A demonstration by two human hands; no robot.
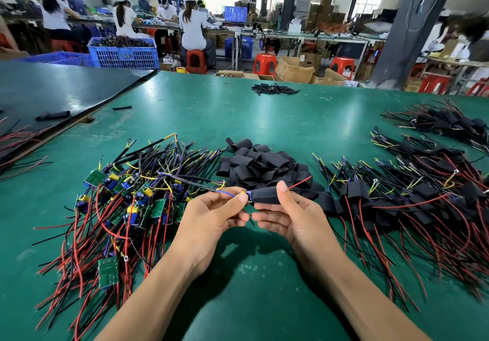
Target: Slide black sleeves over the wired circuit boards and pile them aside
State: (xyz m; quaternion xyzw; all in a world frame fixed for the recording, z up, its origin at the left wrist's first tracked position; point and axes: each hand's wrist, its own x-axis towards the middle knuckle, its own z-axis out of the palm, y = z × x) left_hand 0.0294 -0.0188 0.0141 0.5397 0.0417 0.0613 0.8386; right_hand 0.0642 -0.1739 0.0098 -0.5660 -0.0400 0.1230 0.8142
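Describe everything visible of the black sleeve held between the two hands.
The black sleeve is a flattened matte tube, seemingly soft plastic, held roughly level above the green table. The right hand grips it, thumb on top. At its left end the left hand pinches the exposed tip of the board, which trails a blue wire. A red wire sticks out of its right end.

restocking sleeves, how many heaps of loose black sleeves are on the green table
2. The big heap lies mid-table between the bare boards and the sleeved boards; the small heap near the far edge. Single strays at left not counted; more could hide under wires.
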